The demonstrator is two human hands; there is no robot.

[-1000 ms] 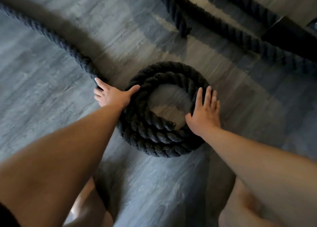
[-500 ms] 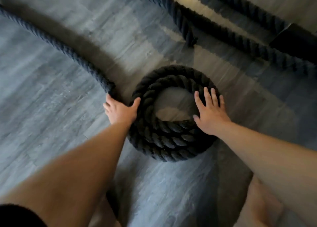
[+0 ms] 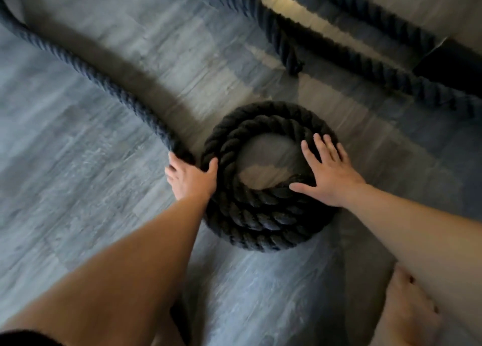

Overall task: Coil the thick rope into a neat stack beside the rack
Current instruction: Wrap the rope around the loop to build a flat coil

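A thick black rope lies coiled in a round stack (image 3: 260, 223) of a few turns on the grey floor, in the middle of the view. Its loose length (image 3: 86, 71) runs from the coil's left side away to the upper left. My left hand (image 3: 191, 180) wraps around the rope where the loose length meets the coil, thumb on the coil's outer turn. My right hand (image 3: 330, 174) lies flat on top of the coil's right side, fingers spread, palm down.
Another stretch of rope (image 3: 386, 71) runs diagonally across the upper right, with a rope end (image 3: 292, 58) hanging near it. A dark rack base (image 3: 453, 63) sits at the right edge. My bare foot (image 3: 409, 309) is at the lower right.
The view has shifted, so the coil sits lower and further right. My left hand slid along the rope closer to the coil; my right hand spread flatter on its right side.
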